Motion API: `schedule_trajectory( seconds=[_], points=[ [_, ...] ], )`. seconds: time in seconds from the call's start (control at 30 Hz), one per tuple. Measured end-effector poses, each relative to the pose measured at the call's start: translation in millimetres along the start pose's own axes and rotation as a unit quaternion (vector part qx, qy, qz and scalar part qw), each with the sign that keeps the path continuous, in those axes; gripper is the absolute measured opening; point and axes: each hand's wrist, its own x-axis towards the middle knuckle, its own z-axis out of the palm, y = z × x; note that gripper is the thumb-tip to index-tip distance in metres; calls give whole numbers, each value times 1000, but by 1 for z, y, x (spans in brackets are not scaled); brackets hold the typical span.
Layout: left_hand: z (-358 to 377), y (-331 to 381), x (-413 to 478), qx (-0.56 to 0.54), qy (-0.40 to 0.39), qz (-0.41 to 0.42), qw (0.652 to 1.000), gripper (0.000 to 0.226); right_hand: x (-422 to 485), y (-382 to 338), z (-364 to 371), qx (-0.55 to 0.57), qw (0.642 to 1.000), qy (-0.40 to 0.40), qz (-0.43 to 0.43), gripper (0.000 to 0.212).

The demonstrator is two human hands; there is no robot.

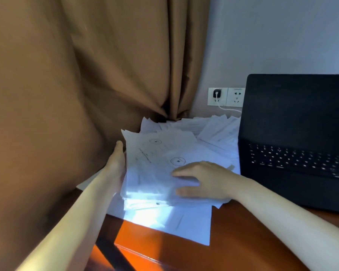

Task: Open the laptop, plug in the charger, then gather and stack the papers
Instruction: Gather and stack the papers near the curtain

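A loose heap of white printed papers (157, 153) covers the left part of the wooden desk (233, 241). My left hand (116, 163) lies against the heap's left edge, fingers straight along it. My right hand (202, 178) rests flat on top of the papers, fingers spread and pointing left. More sheets (213, 128) lie scattered behind, toward the wall. The black laptop (294, 141) stands open on the right, its screen dark. A charger plug (216, 93) sits in the wall socket, and its white cable (230, 109) runs behind the laptop.
A brown curtain (86, 75) hangs close on the left and reaches the desk's corner. A second wall socket (236, 96) is free next to the charger. The desk's front edge (145, 253) is near, with bare wood in front of the papers.
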Motion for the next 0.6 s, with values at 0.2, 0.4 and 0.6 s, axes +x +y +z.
schedule_trajectory(
  seconds=[0.2,0.4,0.6],
  points=[
    [-2,0,-1,100,-45,17,994,33,26,56,-6,61,976,157,135,55],
    [14,13,24,155,13,56,986,32,43,89,-15,166,934,211,237,60],
    [11,-6,47,235,45,103,966,43,36,91,-11,218,927,236,194,33]
  ],
)
